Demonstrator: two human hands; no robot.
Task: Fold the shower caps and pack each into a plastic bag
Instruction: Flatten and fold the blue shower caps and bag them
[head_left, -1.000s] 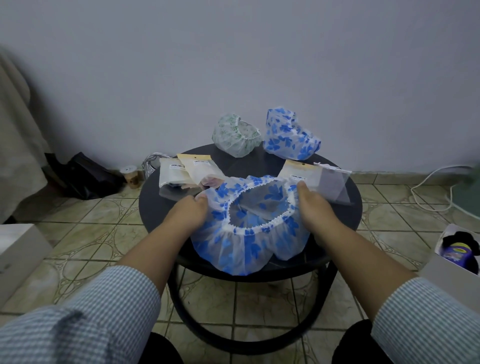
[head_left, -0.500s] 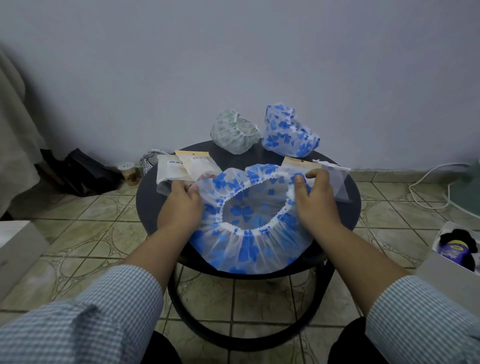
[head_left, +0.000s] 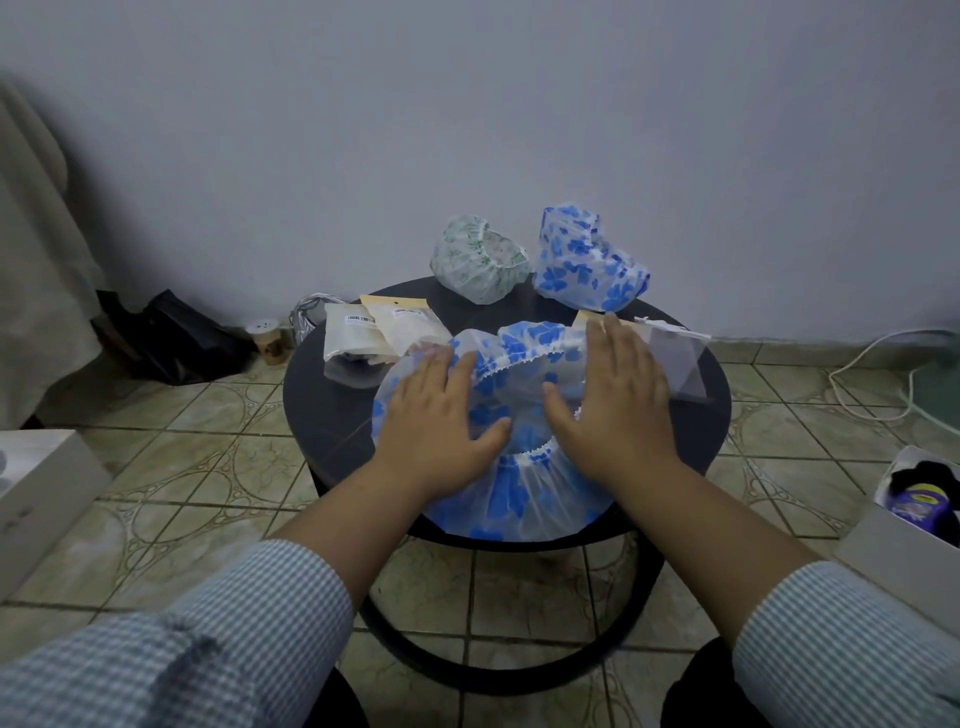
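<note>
Both hands lie flat, palms down, fingers straight and slightly spread, pressing on the blue-flowered shower cap (head_left: 511, 499) that is spread out on the near part of the round black table (head_left: 332, 415). The left hand (head_left: 441, 410) covers the cap's left side, its thumb reaching toward the elastic opening; the right hand (head_left: 618, 400) covers the right side, its thumb also pointing inward, so the frilled opening shows between the two. Neither hand curls round anything. The cap's near edge hangs a little over the table rim below the wrists. Just beyond the right hand's fingertips and to its right lies an empty clear plastic bag (head_left: 675, 364) with a card header. Beyond the left hand's fingertips lie two filled packets (head_left: 374, 332), overlapping. Farther off, past both hands at the table's far edge, sit a green-patterned cap (head_left: 478, 262) and a second blue cap (head_left: 587, 265), bunched up side by side.
</note>
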